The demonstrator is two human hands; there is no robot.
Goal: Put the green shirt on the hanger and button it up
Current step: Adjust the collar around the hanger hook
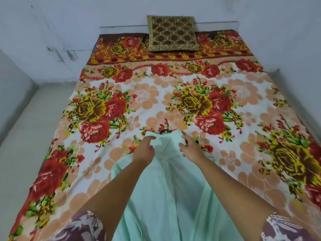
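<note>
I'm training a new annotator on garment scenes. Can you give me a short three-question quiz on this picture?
1. True or false: the green shirt lies on the floor.
2. Which part of the shirt are the left hand and the right hand at? A) hem B) collar C) cuff
3. What stands at the head of the bed, against the wall?

Key: 1 false, it lies on the bed. 2 B. 3 a brown patterned cushion.

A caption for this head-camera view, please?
Left hand and right hand at the collar of a green shirt on a flowered bedspread.
</note>
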